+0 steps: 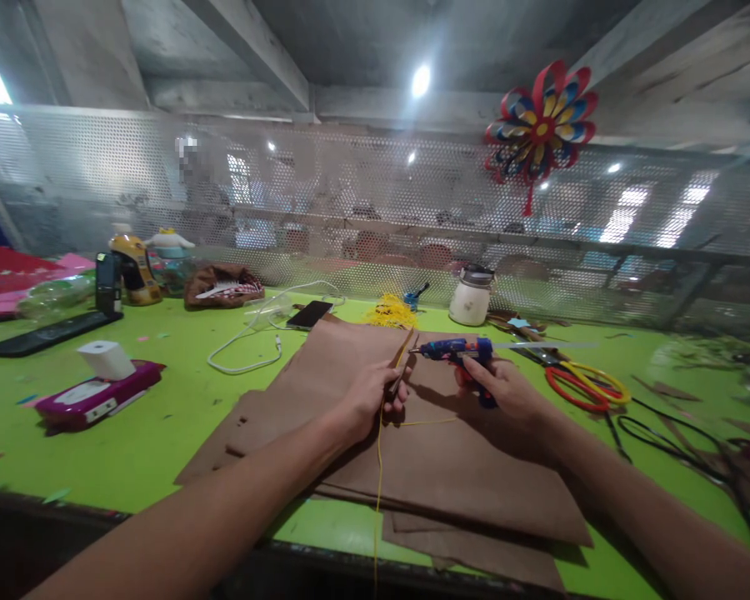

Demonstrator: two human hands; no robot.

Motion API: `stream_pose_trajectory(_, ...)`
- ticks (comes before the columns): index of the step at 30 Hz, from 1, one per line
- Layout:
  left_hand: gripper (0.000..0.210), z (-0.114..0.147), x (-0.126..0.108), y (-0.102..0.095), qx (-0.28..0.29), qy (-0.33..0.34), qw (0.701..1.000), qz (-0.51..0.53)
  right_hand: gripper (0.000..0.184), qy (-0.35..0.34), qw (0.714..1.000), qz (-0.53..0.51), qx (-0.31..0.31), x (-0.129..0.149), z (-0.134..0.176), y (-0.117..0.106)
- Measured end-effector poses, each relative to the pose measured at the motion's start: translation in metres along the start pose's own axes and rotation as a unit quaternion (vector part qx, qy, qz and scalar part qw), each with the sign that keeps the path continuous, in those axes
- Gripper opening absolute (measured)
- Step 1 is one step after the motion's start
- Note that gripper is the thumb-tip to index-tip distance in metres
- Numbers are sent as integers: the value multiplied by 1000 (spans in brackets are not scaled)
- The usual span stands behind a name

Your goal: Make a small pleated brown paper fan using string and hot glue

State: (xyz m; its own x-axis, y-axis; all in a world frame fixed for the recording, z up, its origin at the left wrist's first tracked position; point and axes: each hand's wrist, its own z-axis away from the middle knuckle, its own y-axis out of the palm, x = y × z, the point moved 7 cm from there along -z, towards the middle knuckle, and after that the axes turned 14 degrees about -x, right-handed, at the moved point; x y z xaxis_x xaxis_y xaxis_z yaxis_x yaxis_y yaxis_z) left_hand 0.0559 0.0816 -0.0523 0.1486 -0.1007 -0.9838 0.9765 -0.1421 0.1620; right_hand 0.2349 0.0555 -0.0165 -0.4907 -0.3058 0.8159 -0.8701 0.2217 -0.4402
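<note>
My left hand [372, 393] pinches a small brown cardboard piece [407, 354] above a stack of brown cardboard sheets [468, 479]. A thin yellow string [379, 467] hangs from that hand, crosses the stack and drops over the table's front edge. In my right hand [509, 390] is a dark blue hot glue gun [453, 350], gripped by its handle. Its nozzle points left, at or very close to the cardboard piece; whether they touch I cannot tell. A clear glue stick [556, 344] sticks out of the gun's back. My left fingers partly hide the held piece.
Scissors [584, 387] with red and yellow handles and a black cable [675, 454] lie at right. Behind the stack are a phone [311, 314], yellow string bundle [391, 312] and lidded jar [472, 296]. A purple power strip [100, 400] sits left. Perforated metal mesh [350, 200] closes the back.
</note>
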Motion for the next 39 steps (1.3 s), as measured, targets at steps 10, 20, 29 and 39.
stream_pose_trajectory(10,13,-1,1,0,5,7,1000,1,49,-25,999,28,-21,-4,-4,-4)
stream_pose_trajectory(20,15,-3,2,-1,6,7,1000,11,51,-49,996,69,4,3,2,-1)
stream_pose_trajectory(29,15,-1,1,0,15,4,1000,-2,50,-42,997,59,-41,4,-3,-9)
stream_pose_trajectory(39,19,-2,0,1,19,15,1000,-18,54,-39,996,58,-64,0,-8,-16)
